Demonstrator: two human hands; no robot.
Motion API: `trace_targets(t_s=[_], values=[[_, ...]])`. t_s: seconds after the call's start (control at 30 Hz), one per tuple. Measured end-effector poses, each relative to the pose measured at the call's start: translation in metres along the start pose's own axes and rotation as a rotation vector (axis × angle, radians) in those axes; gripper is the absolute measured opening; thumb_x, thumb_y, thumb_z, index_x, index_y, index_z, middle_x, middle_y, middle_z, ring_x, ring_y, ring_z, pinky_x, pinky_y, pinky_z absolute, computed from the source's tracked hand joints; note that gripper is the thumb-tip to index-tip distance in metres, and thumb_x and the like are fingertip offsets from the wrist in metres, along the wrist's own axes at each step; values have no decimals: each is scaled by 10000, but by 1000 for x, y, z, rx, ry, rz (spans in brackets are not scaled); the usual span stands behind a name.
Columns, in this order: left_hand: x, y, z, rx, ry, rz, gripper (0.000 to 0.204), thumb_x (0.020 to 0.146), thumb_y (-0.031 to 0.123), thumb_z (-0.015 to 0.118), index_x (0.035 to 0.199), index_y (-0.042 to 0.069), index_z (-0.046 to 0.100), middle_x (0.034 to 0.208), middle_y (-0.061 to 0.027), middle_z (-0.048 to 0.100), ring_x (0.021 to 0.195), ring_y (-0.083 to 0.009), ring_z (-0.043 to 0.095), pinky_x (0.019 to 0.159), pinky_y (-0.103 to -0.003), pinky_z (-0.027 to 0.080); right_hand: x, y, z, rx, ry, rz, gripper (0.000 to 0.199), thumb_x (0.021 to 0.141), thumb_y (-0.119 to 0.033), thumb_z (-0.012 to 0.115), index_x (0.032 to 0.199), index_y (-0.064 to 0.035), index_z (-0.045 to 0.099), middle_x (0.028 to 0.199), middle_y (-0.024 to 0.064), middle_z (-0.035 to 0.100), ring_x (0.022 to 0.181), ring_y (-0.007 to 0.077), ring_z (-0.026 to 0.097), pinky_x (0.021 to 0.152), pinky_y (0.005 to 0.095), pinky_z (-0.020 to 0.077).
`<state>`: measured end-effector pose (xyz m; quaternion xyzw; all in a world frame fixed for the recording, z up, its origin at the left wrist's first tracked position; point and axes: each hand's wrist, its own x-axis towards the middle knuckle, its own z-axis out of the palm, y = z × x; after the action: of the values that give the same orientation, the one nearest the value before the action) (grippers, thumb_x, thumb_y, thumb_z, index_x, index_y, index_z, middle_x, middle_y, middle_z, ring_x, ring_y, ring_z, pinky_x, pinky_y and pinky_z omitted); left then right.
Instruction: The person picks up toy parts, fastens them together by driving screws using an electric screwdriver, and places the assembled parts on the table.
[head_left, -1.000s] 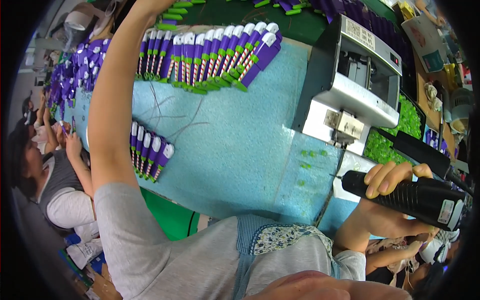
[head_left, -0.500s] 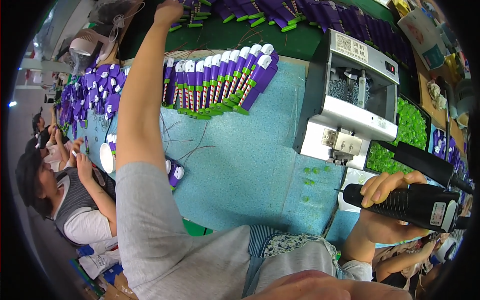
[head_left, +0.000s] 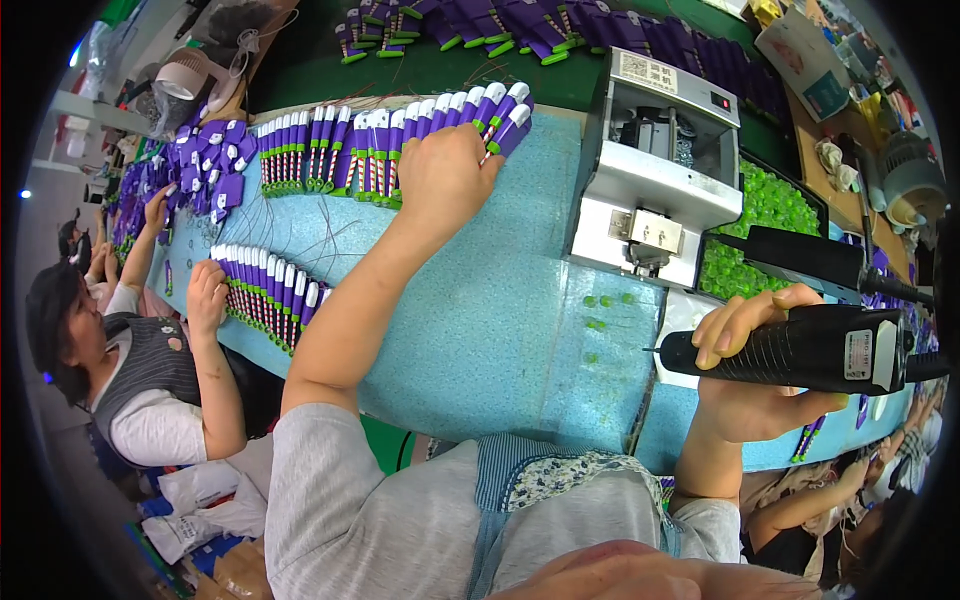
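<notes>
A long row of purple, white and green plastic pieces with red-and-white striped stems lies across the far side of the blue mat. My left hand is closed over the right end of that row, its fingers curled round the lower part of a piece; its fingertips are partly hidden. My right hand grips a black electric screwdriver level above the right side of the mat, its thin bit pointing left. Close to the bit, a few small green parts lie on the mat.
A silver screw feeder stands to the right, with a tray of green parts behind the screwdriver. Another black tool lies there. At left a co-worker sits by a second row of pieces. Purple pieces cover the far green surface.
My left hand has come back from the far pile, toward me and right, onto the row of pieces. The co-worker's arms have moved. My right hand still holds the screwdriver.
</notes>
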<state>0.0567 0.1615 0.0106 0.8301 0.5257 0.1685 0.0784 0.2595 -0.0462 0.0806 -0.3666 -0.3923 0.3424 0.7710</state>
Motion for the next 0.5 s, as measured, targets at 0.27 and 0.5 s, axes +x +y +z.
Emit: trace_targets(t_s=[0.27, 0.5], values=[[24, 20, 22, 139, 385, 86, 369, 644, 271, 821, 818, 45, 587, 881, -144, 583, 770, -312, 582, 678, -423, 464, -2, 0, 4, 30, -10, -1, 835, 840, -765, 344, 1144, 10, 408, 644, 112, 506, 467, 182, 490, 467, 292, 440], [20, 27, 11, 139, 94, -99, 508, 631, 307, 830, 907, -11, 546, 849, -185, 634, 815, -338, 647, 704, -421, 525, -7, -2, 3, 68, -15, 3, 833, 842, -765, 337, 1139, 10, 408, 650, 117, 508, 469, 181, 486, 466, 295, 438]])
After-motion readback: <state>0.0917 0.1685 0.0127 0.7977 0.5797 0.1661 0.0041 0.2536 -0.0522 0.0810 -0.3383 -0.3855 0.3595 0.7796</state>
